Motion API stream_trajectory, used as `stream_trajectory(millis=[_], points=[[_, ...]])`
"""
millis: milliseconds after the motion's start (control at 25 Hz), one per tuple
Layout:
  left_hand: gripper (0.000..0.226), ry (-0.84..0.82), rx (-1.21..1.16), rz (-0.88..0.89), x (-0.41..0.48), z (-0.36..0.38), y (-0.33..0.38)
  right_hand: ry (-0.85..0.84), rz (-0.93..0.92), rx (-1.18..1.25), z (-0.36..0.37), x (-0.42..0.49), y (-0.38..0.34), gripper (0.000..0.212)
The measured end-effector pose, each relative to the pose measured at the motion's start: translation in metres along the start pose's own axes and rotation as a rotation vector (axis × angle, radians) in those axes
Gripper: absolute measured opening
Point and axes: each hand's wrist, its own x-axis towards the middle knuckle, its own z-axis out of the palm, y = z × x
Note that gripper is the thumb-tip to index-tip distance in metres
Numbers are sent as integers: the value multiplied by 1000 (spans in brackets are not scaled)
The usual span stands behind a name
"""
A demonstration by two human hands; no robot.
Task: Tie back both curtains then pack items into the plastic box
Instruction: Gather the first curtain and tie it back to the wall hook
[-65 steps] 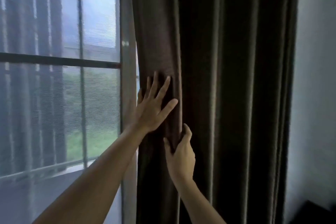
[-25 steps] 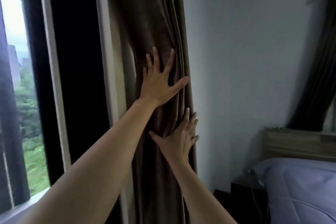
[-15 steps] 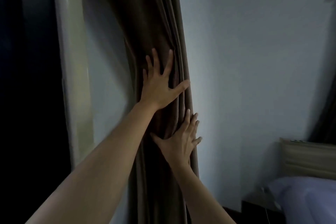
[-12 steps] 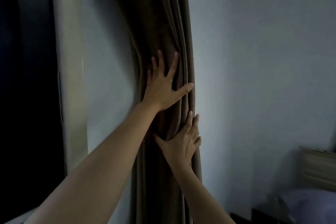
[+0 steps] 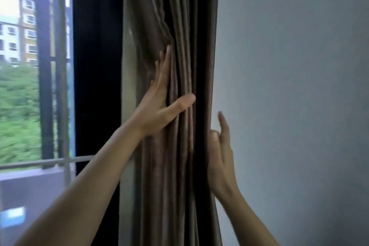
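curtain [image 5: 179, 66]: bunched into deep vertical pleats, hanging between the window frame [image 5: 95, 66] and the wall [image 5: 289, 86].
handling: judged soft, limp, fairly heavy; folds will spring loose unless you cinch them.
left hand [image 5: 159, 110]: flat and spread, pressing the window-side edge, thumb across the front folds; grasps nothing.
right hand [image 5: 219, 158]: unclenched, cupping the wall-side edge.
hold: encircle the bundle at hand height.
tie-back: none visible.

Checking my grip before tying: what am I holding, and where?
The gathered curtain, bunched between both hands: left hand flat on its window side, right hand on its wall-side edge.
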Motion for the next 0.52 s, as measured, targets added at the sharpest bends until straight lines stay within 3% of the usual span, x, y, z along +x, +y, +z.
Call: stream_trajectory(millis=[160,280,360,520], points=[[82,124,-76,-273,-58,-34,20,-220,-5,57,11,5,-11,46],[70,243,-38,-456,-103,-31,20,-327,34,193,28,-10,1,74],[66,300,-70,-603,-135,-27,14,-314,34,232,37,-25,7,75],[92,277,-174,-851,-200,-24,-6,-307,121,330,48,-65,17,70]])
